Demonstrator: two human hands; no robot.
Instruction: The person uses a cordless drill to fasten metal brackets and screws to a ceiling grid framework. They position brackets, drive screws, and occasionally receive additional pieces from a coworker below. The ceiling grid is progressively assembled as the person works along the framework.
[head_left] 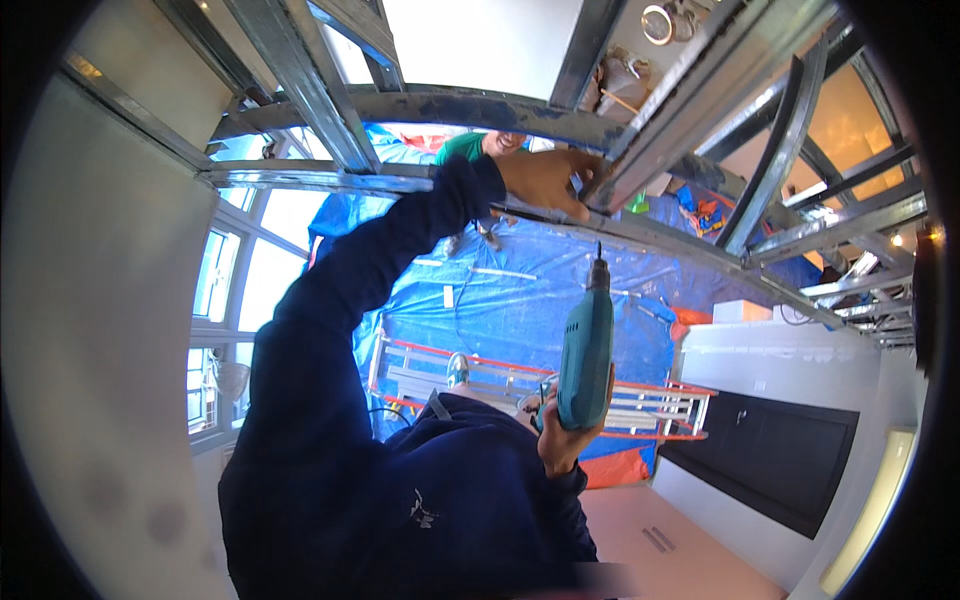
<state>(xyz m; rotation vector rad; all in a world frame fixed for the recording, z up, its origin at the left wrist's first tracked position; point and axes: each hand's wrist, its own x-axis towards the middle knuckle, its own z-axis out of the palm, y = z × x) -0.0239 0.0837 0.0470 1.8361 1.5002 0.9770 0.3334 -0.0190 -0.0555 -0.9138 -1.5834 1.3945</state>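
Observation:
My right hand [568,445] is closed round the handle of a teal power drill [586,350]. The drill points up, its bit a short way below a metal rail [660,238] and not touching it. My left arm stretches up in a dark sleeve. With bent fingers my left hand [548,180] grips the lower end of a metal stud [690,110], where the stud meets the rail. Part of the thumb and fingers is hidden against the metal.
More metal framing [300,80] and a dark curved pipe [460,108] run overhead. A person in a green top [462,148] stands beyond the rail. Far below, a blue tarp [500,290] covers the floor, with a red-edged ladder or scaffold [640,398] under me. Windows are at left.

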